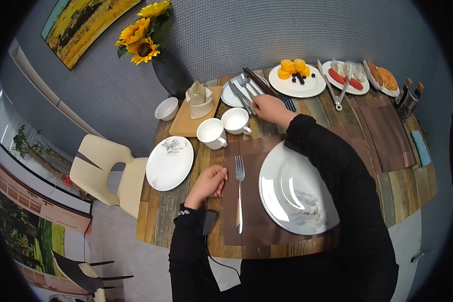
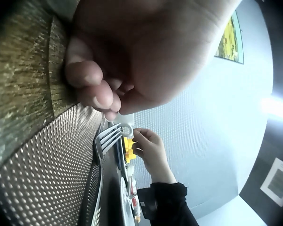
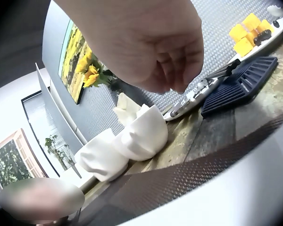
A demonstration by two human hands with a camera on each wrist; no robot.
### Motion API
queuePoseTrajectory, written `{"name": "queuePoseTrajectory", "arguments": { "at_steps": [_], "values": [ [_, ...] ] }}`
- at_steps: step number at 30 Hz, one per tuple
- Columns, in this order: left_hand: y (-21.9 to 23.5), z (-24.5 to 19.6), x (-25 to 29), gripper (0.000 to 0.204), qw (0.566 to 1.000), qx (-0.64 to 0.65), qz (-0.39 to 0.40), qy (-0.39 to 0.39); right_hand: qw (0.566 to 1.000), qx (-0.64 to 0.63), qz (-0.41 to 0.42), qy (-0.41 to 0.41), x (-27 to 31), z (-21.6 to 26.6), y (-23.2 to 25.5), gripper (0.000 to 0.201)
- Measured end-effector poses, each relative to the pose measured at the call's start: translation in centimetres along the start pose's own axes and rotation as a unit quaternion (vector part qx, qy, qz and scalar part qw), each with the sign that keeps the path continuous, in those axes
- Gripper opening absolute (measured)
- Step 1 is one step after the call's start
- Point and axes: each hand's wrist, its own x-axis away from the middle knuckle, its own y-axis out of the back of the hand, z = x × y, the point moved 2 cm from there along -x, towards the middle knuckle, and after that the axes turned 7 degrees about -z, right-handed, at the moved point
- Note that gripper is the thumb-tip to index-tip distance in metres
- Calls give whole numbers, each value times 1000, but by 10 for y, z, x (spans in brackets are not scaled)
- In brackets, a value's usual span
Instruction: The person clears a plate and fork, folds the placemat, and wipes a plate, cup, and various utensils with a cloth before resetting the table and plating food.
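Note:
My right hand [image 1: 273,109] reaches over the far side of the table, fingers bent and fingertips right by the handles of the table knives [image 1: 242,96]. Nothing shows between its fingers in the right wrist view. Beside the knives lie spoons [image 1: 245,83] on a small white plate [image 1: 228,97]. My left hand [image 1: 210,182] rests loosely curled at the left edge of the brown placemat [image 1: 231,201], holding nothing. Just right of it, a fork [image 1: 239,186] lies on the placemat, tines pointing away from me. A large white plate [image 1: 282,201] sits right of the fork, partly under my right sleeve.
Two white cups [image 1: 211,132] stand between my hands, near a wooden tray [image 1: 183,125] with a folded napkin [image 1: 200,103]. An oval plate [image 1: 169,163] lies left. A dark blue slotted piece [image 3: 240,87], a fruit plate [image 1: 297,91] and tongs [image 1: 342,95] are farther right.

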Motion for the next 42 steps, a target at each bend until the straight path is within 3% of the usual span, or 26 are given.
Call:
{"name": "queuePoseTrajectory", "arguments": {
  "at_steps": [3,13,23,28,36,39,42],
  "values": [
    [3,5,1,28,998,64,17,4,998,30,10,-61,-22,-5,-17,14],
    [5,2,2,28,997,75,26,14,986,74,93,-117,-51,0,-35,25],
    [4,0,2,27,998,59,21,15,983,112,95,-114,-67,-5,-55,26],
    [5,1,2,28,997,68,25,27,990,79,99,-68,-69,-10,-61,30],
    [6,3,2,27,996,81,22,23,991,45,105,-72,-60,-4,-10,38],
    [6,6,0,26,995,92,26,22,996,17,77,-41,-37,-4,23,36],
    [6,5,2,25,994,104,29,22,994,-2,92,-60,-1,-15,53,32]
  ]
}}
